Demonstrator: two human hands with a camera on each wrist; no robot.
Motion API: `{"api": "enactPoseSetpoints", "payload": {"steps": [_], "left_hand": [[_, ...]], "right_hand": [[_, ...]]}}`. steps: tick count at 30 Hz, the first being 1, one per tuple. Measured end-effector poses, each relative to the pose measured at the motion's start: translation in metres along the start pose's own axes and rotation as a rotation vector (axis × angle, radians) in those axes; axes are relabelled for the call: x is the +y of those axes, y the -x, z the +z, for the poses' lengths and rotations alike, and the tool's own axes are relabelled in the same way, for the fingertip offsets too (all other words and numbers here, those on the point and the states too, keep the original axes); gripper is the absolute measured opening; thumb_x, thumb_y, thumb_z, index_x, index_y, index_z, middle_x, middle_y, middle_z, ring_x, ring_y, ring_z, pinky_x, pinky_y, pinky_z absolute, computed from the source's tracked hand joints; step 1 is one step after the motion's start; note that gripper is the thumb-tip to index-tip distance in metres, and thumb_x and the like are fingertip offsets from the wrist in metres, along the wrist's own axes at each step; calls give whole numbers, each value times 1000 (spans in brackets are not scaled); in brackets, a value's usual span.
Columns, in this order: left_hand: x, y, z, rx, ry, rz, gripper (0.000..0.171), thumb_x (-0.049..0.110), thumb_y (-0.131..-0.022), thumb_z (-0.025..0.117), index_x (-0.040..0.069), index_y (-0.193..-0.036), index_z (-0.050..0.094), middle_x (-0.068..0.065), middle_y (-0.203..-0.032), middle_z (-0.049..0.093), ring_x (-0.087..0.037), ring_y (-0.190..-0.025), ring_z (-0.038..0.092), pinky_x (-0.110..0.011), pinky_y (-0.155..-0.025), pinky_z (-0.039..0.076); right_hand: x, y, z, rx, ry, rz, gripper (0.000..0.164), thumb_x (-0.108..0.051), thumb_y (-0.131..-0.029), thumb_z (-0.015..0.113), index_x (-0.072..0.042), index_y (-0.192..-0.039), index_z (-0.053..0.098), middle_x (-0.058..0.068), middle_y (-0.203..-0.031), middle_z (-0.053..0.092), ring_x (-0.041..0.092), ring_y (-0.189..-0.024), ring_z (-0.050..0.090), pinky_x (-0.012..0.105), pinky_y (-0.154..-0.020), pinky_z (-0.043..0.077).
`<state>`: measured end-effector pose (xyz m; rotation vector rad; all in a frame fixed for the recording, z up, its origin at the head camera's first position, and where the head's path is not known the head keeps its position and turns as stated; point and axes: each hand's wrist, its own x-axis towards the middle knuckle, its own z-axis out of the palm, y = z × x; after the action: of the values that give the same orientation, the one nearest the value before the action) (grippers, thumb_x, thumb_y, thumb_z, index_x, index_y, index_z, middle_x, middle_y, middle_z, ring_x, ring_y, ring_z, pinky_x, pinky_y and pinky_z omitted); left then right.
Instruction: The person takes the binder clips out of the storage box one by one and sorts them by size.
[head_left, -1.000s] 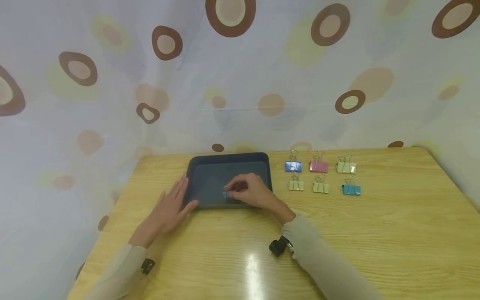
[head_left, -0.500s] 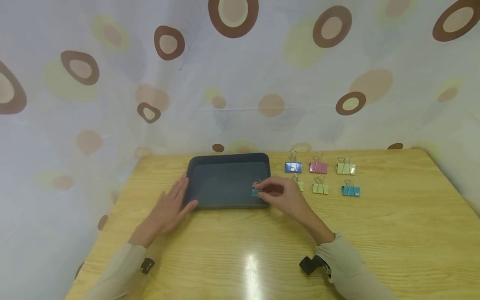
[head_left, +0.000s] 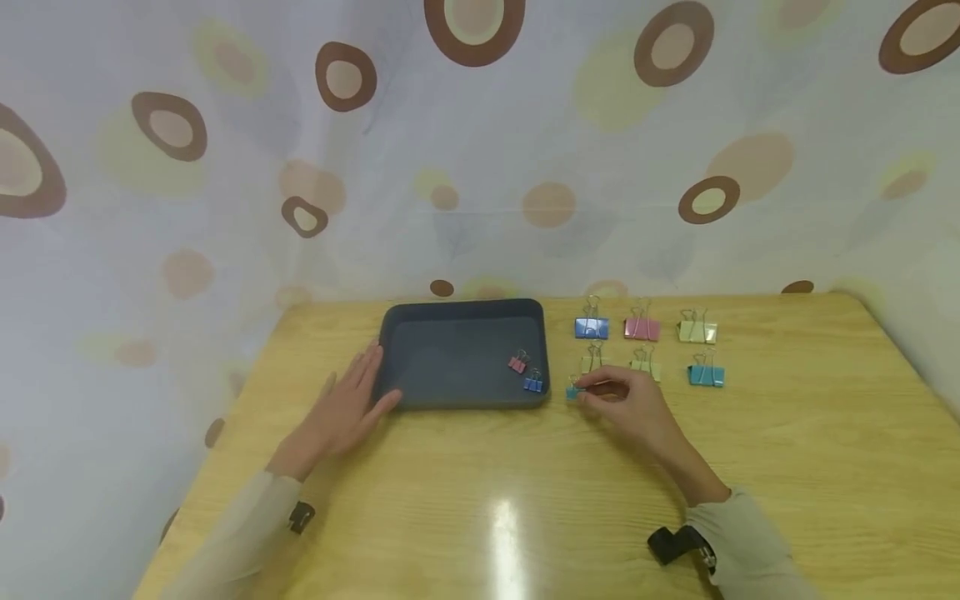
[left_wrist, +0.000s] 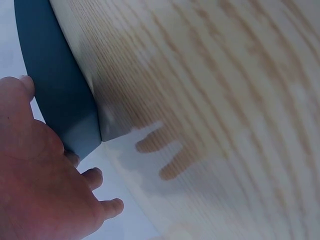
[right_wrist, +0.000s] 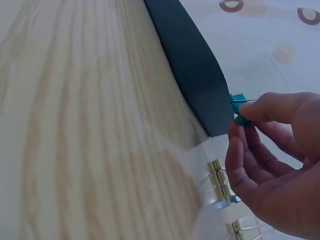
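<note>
Small teal binder clip [head_left: 572,392] sits pinched betw. thumb & fingers of the R hand [head_left: 633,408], just outside the right end of a dark tray [head_left: 442,362]; whether it touches the wood tabletop [head_left: 420,492], can't tell. Step in hand, apparently: moving small clips singly, direction in or out of tray unclear; next move prob. calls for steady placement & clean release w/o bumping the rim. L hand [head_left: 341,417], fingers straight, rests against tray's left end. Inside, toward the right: small pink clip [head_left: 517,362], small blue clip [head_left: 533,383]. Past the R hand, two rows of other clips, incl. a yellow clip [head_left: 655,370] partly hidden by it. R-wrist view blurs & crops clips at bottom; L-wrist view cuts off part of L hand.
</note>
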<state>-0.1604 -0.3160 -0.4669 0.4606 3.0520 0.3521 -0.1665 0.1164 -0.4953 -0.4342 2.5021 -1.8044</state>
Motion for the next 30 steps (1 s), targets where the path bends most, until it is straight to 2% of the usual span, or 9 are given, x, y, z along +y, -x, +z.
{"api": "enactPoseSetpoints", "payload": {"steps": [7, 12, 19, 24, 30], "left_hand": [[-6, 0, -5, -6, -31, -15, 85, 59, -108, 34, 0, -164, 9, -16, -172, 4, -43, -155, 13, -72, -117, 11], [-4, -1, -5, -8, -28, -4, 85, 57, -108, 35, -1, -163, 9, -17, -171, 5, -44, -154, 14, -72, -117, 12], [2, -1, -2, -14, -19, -19, 84, 57, -108, 35, -1, -164, 9, -17, -171, 5, -43, -154, 13, -71, -118, 12], [6, -2, -1, -2, -6, -13, 84, 57, -108, 36, -1, -164, 10, -16, -171, 5, -43, -154, 14, -71, -117, 12], [7, -2, -2, -12, -6, -10, 83, 56, -109, 36, -1, -163, 9, -17, -171, 4, -43, -154, 13, -71, -118, 11]], "right_hand": [[9, -2, -4, 56, 113, 46, 8, -1, -90, 75, -1, -98, 77, 12, -100, 76, 22, -89, 72, 20, -79, 56], [10, 0, -8, 76, 179, 68, 7, -1, -88, 77, -2, -95, 77, 8, -92, 76, 19, -84, 71, 20, -76, 55], [13, 2, -18, 42, 227, 40, 8, -5, -88, 79, -2, -95, 77, 5, -88, 74, 17, -79, 69, 24, -71, 53], [8, 2, -23, 11, 287, 47, 7, -6, -90, 77, -2, -96, 76, 3, -87, 73, 16, -78, 67, 28, -71, 53], [9, 2, -25, -14, 307, 61, 10, -9, -92, 76, -2, -99, 76, 3, -88, 74, 15, -78, 67, 29, -70, 53]]}}
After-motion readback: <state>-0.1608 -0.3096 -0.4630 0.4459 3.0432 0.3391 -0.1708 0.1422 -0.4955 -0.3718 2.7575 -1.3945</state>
